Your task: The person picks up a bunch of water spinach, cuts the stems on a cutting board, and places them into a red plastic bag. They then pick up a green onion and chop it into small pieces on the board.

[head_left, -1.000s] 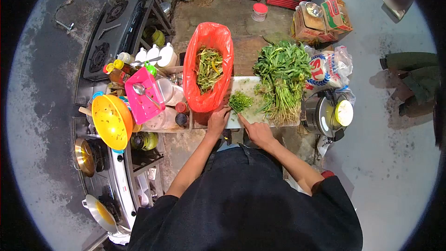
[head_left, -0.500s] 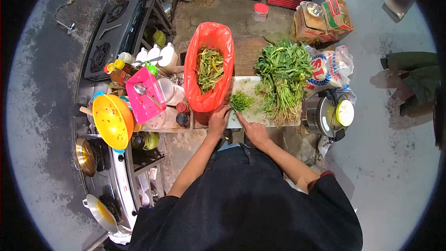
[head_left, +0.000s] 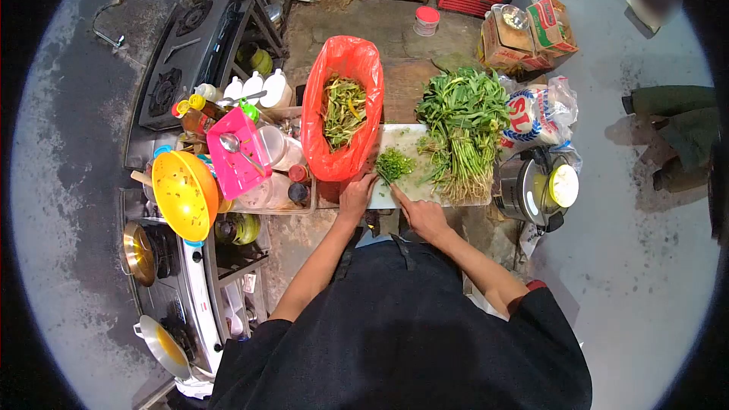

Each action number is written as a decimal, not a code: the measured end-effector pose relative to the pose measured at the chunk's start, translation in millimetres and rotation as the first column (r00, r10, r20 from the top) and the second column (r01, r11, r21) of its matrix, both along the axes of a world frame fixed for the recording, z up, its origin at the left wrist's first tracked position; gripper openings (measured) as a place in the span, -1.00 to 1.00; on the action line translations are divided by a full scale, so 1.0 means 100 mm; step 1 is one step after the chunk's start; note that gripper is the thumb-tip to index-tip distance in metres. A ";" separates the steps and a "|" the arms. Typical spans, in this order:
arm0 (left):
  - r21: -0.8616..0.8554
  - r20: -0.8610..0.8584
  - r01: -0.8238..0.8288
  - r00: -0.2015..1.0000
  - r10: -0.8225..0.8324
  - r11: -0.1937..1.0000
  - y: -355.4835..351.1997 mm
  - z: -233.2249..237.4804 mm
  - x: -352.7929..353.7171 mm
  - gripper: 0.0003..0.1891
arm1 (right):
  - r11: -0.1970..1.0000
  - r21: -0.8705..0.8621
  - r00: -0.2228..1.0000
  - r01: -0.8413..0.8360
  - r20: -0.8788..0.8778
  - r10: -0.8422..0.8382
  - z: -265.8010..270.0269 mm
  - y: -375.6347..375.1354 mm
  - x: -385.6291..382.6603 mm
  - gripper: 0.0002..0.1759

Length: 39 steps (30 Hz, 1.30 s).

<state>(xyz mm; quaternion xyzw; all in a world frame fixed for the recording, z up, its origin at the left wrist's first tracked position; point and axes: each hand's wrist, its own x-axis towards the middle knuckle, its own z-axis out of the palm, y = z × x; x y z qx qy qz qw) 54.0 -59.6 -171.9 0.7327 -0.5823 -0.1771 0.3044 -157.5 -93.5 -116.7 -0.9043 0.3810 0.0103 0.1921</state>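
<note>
My right hand (head_left: 424,217) is closed round the handle of a knife (head_left: 389,183), whose blade points up and left over the near edge of the white cutting board (head_left: 406,191). Chopped green leaves (head_left: 395,163) lie in a small heap just beyond the blade. My left hand (head_left: 357,197) is at the board's left edge, fingers bent together against the greens beside the blade; what lies under the fingertips is mostly hidden. A large bunch of leafy greens (head_left: 463,114) with stems and roots covers the board's right part.
A red plastic bag (head_left: 310,137) of plant trimmings stands left of the board. Further left are a pink basket (head_left: 254,171), a yellow colander (head_left: 178,197) and bottles (head_left: 277,91). A lidded pot (head_left: 535,190) stands at right. Another person's legs (head_left: 680,129) show far right.
My right hand has shifted slightly right and down with the knife, and the blade's angle differs a little. My left hand stays nearly in place beside the heap.
</note>
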 end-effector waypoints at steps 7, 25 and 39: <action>-0.027 -0.004 0.045 0.999 -0.045 0.999 0.00 -0.07 0.05 -0.78 | 0.999 -0.019 0.999 -0.033 -0.021 0.033 0.06 0.00 0.01 -0.25; 0.066 0.026 0.006 1.000 -0.008 0.998 0.06 -0.09 0.02 -0.77 | 0.992 -0.126 0.999 0.004 -0.042 -0.009 -0.30 0.10 0.06 -0.10; -0.101 -0.092 0.099 0.990 -0.108 0.990 -0.04 0.11 -0.04 -0.79 | 0.995 -0.087 0.997 0.059 -0.040 -0.062 -0.06 -0.16 0.00 -0.23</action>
